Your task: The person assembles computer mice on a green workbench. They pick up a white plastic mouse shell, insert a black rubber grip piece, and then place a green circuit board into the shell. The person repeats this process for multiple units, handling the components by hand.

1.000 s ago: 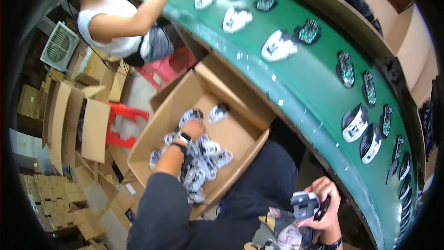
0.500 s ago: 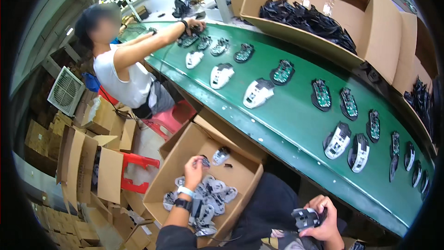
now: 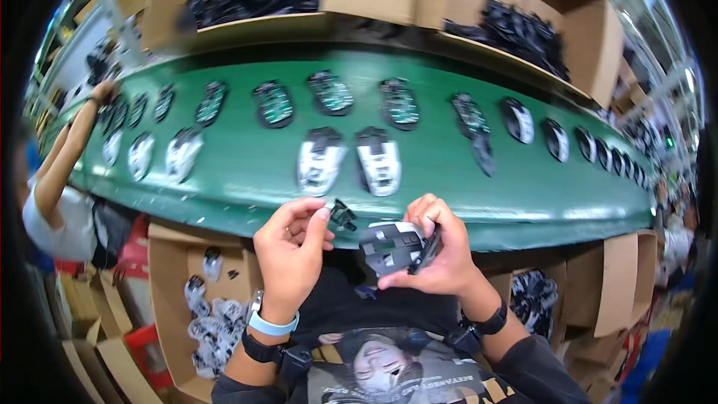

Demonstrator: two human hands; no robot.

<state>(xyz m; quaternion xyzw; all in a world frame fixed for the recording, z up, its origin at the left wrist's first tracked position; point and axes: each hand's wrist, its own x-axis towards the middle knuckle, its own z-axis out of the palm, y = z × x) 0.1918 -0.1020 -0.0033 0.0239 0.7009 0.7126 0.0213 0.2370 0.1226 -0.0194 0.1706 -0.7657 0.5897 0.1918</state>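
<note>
pale lettering point(image 3: 419, 385) on dark shirt point(image 3: 437, 355)

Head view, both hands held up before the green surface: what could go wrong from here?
The small black part sits at the fingertips of the left hand, so it could slip and drop.
The right hand grips a gray shell together with a black piece; either might slide out if that grip loosens.

You have a small, angular black part point(image 3: 343, 215) pinched in your left hand point(image 3: 290, 251); near it, your right hand point(image 3: 446, 248) grips a slotted grey shell point(image 3: 389, 248), tilted.
</note>
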